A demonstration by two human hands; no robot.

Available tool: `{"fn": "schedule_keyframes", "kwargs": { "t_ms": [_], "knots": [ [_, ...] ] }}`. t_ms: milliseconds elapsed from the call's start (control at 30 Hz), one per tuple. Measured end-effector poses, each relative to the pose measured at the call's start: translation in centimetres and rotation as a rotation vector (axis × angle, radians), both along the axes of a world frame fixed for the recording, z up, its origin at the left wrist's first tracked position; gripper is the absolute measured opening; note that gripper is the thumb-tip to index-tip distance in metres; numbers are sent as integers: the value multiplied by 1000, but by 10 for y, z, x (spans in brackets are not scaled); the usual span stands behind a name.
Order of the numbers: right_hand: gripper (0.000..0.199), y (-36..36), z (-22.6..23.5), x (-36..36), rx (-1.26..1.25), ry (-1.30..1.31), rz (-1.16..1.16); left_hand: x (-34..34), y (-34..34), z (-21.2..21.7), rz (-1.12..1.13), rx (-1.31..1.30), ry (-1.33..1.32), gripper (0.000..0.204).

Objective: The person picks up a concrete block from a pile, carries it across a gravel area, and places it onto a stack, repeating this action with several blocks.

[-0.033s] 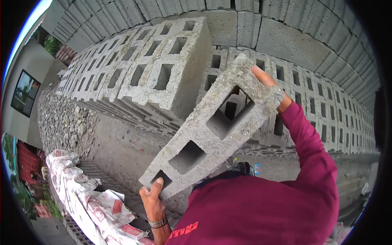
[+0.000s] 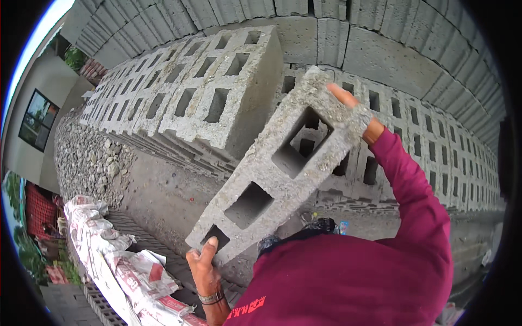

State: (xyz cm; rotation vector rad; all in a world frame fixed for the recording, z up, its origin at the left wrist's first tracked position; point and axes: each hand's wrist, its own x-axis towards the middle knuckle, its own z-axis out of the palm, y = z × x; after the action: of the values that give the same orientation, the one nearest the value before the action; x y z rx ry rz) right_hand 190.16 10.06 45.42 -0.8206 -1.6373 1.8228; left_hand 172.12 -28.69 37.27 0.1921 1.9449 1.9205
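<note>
The left hand (image 2: 204, 269) is closed on the lower end of a hollow concrete block (image 2: 273, 178), with its thumb pressed into the smallest opening. The upper end is gripped by the right hand (image 2: 348, 99), whose fingers are laid over the far edge; the rest of that grasp is partly hidden. The block is held tilted in front of the body, its three openings turned toward the view and its face rough and crumbly.

Behind it, more hollow blocks are arranged in a raised row (image 2: 255, 103) to the left and a lower row (image 2: 385, 111) to the right, openings upward. Both are backed by a tall block wall (image 2: 391, 57). Below the raised row, bare grey-brown ground (image 2: 157, 185) is exposed, bordered on the left by a heap of gravel (image 2: 92, 163). Crumpled white sacks (image 2: 130, 271) with red print are spread along the lower left. Beyond the gravel, a pale building (image 2: 65, 89) is seen, its wall pierced by a dark-framed window (image 2: 38, 120).
</note>
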Motion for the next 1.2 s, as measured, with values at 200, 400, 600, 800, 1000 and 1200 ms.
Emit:
{"fn": "schedule_keyframes", "kwargs": {
  "t_ms": [200,400,600,800,1000,1200],
  "knots": [
    [63,123,-31,-38,-67,95,201,55,44,46,-7,59,103,38],
    [58,207,-69,-81,-218,97,127,64,83,52,-61,15,163,48],
    [62,237,-91,-110,-259,19,154,54,99,52,-77,-34,185,52],
    [64,255,-92,-114,220,-59,157,48,99,59,-153,-115,249,45],
    [63,281,-117,-113,315,96,-250,44,78,27,-126,90,259,46],
    [67,182,-47,-78,111,298,-297,52,105,-22,136,235,713,113]
  ]
}}
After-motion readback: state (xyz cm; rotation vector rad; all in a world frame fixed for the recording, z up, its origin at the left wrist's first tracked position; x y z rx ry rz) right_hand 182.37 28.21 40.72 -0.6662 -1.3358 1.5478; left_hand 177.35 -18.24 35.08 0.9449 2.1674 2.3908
